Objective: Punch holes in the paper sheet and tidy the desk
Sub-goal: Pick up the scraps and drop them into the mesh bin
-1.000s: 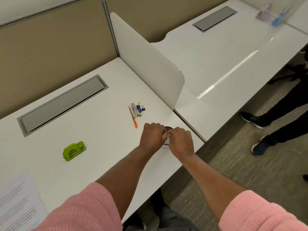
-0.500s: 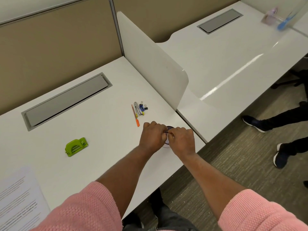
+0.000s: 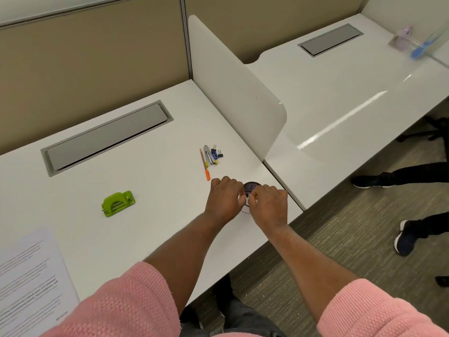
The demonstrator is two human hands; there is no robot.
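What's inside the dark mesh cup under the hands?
Only the dark round mesh cup far rim and inner wall show. The left hand and right hand cover the rest; contents cannot be seen.

Open-plan office indicated: white desks (image 3: 145,147) separated by divider panel (image 3: 233,76), beige partition wall (image 3: 92,54), grey carpet (image 3: 352,244).

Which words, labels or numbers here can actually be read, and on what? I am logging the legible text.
Printed paper sheet: lines of text, too blurred to read.
Green hole punch: no legible marking.
Orange pen and binder clips: nothing readable.
So no text can be quoted.
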